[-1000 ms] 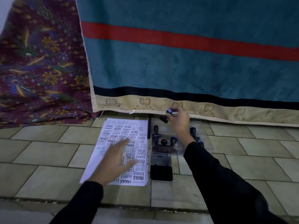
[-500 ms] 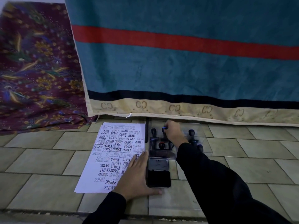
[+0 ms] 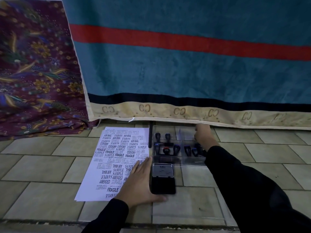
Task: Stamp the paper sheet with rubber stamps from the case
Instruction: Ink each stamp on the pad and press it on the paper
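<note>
A white paper sheet [image 3: 116, 162] covered with many black stamp prints lies on the tiled floor. My left hand [image 3: 139, 185] rests flat on its lower right edge, thumb beside the open black ink pad [image 3: 162, 179]. Behind the pad stands a clear plastic case [image 3: 190, 163] with several black-handled rubber stamps [image 3: 175, 148], one with a red top [image 3: 165, 150]. My right hand [image 3: 202, 136] reaches into the case's far right corner with curled fingers. What the fingers enclose is hidden.
A teal towel with a red stripe [image 3: 185, 64] hangs just behind the case, its beige hem touching my right hand. A maroon patterned cloth [image 3: 33, 73] lies at the far left. A thin black rod [image 3: 151, 137] lies between paper and case. A clear lid [image 3: 193, 209] lies near me.
My right hand lowered a blue-topped stamp into the case's left part, then moved to the far right corner. My left hand came down from above the paper and settled flat beside the ink pad.
</note>
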